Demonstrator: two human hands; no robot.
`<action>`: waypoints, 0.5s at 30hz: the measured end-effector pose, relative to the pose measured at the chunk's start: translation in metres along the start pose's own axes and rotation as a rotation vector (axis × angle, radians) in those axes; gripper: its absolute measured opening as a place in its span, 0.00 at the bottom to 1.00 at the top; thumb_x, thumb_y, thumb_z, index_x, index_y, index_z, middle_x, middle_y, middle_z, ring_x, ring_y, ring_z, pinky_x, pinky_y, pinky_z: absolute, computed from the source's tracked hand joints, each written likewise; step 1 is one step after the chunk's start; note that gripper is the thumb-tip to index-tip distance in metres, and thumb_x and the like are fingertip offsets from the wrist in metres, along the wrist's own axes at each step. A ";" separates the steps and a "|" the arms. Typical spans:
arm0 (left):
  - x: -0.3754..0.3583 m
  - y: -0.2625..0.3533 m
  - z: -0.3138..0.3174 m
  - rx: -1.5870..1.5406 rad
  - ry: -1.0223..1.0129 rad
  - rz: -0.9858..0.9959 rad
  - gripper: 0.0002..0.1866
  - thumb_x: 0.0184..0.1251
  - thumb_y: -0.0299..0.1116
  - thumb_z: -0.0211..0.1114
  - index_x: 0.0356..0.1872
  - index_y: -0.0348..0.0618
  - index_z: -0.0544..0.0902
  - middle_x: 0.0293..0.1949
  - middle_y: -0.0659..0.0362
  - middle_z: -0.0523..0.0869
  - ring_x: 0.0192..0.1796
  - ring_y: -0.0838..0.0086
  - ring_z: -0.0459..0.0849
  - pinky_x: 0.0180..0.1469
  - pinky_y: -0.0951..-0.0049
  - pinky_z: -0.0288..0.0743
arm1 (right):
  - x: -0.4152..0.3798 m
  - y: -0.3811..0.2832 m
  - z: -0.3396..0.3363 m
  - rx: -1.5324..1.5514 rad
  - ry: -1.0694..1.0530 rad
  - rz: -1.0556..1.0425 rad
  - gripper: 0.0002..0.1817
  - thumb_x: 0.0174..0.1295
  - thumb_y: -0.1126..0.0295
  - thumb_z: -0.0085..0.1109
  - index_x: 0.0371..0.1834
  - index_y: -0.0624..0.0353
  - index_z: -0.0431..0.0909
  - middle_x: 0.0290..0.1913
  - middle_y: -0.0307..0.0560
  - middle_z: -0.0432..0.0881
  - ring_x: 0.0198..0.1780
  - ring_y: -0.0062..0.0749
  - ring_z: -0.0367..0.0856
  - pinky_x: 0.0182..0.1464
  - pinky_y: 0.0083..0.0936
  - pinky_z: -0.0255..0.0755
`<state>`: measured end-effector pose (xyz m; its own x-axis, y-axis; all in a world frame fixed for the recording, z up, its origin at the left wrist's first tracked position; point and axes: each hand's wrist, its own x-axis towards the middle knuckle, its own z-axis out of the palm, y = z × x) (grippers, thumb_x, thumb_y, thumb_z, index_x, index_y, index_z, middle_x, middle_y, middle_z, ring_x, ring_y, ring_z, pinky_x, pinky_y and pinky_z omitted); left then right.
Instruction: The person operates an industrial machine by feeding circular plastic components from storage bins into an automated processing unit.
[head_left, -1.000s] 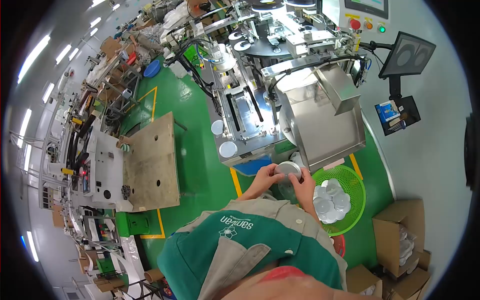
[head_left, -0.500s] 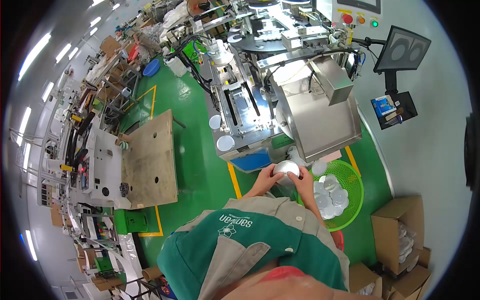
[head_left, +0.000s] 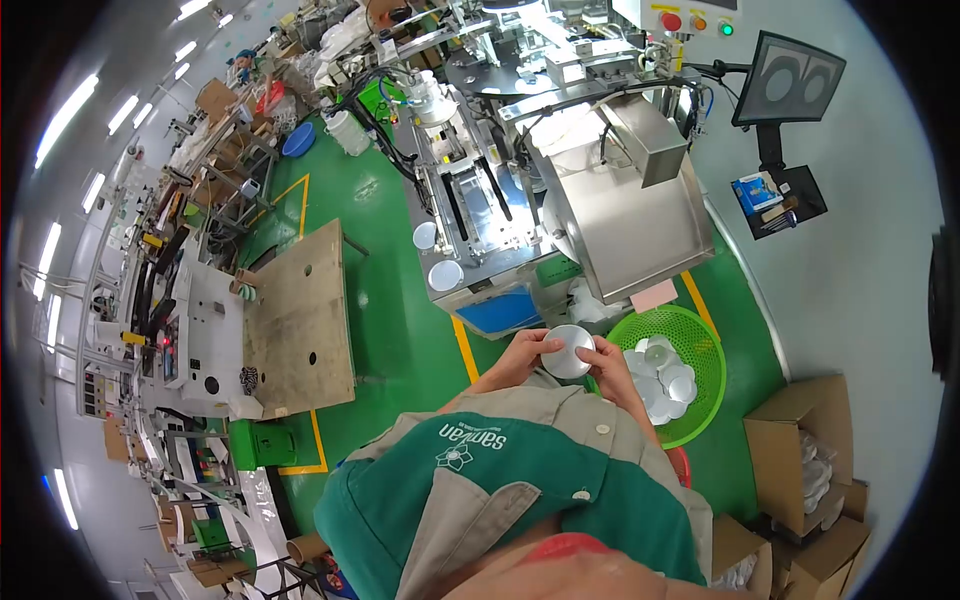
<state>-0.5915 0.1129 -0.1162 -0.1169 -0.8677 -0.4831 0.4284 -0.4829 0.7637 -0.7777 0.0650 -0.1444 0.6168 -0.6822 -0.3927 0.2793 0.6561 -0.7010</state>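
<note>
A round white lid is held in front of my body, its face turned up toward the camera. My left hand grips its left edge, with the thumb on top. On the opposite edge, my right hand pinches it between thumb and fingers. Just right of that hand, a green perforated basket holds several similar pale round lids.
Ahead stands a machine with a metal chute; two white round pieces lie on its near left corner. Cardboard boxes are at the right, a wooden-topped table at the left. A monitor is mounted at upper right.
A loose pale lid seen in mid-air above the basket's edge is no longer there. The lid in my hands has tilted to face the camera more. The view has shifted slightly.
</note>
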 end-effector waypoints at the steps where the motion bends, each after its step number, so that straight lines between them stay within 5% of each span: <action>1: 0.001 -0.003 0.001 -0.007 -0.012 -0.002 0.17 0.60 0.36 0.65 0.47 0.37 0.79 0.41 0.61 0.83 0.43 0.76 0.80 0.48 0.74 0.73 | 0.000 0.001 -0.004 -0.010 0.018 -0.007 0.16 0.54 0.70 0.64 0.45 0.63 0.76 0.39 0.42 0.81 0.40 0.24 0.78 0.45 0.22 0.72; 7: 0.024 -0.033 0.006 -0.006 0.048 -0.134 0.18 0.64 0.38 0.63 0.52 0.42 0.76 0.45 0.63 0.81 0.46 0.78 0.79 0.46 0.73 0.75 | -0.006 0.006 -0.022 -0.306 0.157 -0.125 0.16 0.54 0.67 0.63 0.42 0.64 0.77 0.36 0.42 0.81 0.37 0.21 0.78 0.39 0.19 0.72; 9: 0.022 -0.035 0.027 -0.045 0.097 -0.078 0.18 0.63 0.41 0.64 0.51 0.44 0.76 0.42 0.64 0.81 0.37 0.80 0.79 0.36 0.77 0.74 | -0.013 0.007 -0.019 -0.576 0.236 -0.236 0.15 0.55 0.65 0.63 0.41 0.64 0.77 0.35 0.42 0.81 0.36 0.21 0.77 0.39 0.19 0.71; 11: 0.038 -0.058 0.004 0.069 0.054 -0.112 0.21 0.62 0.41 0.64 0.53 0.45 0.73 0.44 0.62 0.80 0.42 0.75 0.80 0.42 0.69 0.77 | -0.017 0.007 -0.021 -0.721 0.173 -0.269 0.16 0.58 0.61 0.61 0.42 0.61 0.77 0.28 0.39 0.78 0.30 0.17 0.73 0.33 0.19 0.69; 14: 0.034 -0.057 0.005 -0.155 -0.071 -0.105 0.17 0.68 0.42 0.56 0.52 0.45 0.72 0.47 0.61 0.79 0.47 0.73 0.79 0.51 0.64 0.73 | -0.028 0.019 -0.065 -0.225 0.043 -0.246 0.18 0.68 0.58 0.48 0.51 0.59 0.73 0.40 0.37 0.77 0.38 0.18 0.73 0.39 0.16 0.69; 15: 0.039 -0.070 -0.018 -0.239 -0.018 -0.217 0.17 0.69 0.41 0.53 0.54 0.45 0.72 0.49 0.61 0.79 0.49 0.72 0.78 0.53 0.63 0.70 | -0.031 0.027 -0.090 0.028 0.126 -0.073 0.20 0.68 0.56 0.48 0.55 0.57 0.71 0.44 0.39 0.78 0.44 0.21 0.77 0.43 0.19 0.72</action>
<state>-0.6098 0.1147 -0.1961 -0.2431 -0.7505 -0.6146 0.5897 -0.6174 0.5206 -0.8556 0.0745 -0.2047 0.4975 -0.7625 -0.4136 0.3417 0.6106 -0.7145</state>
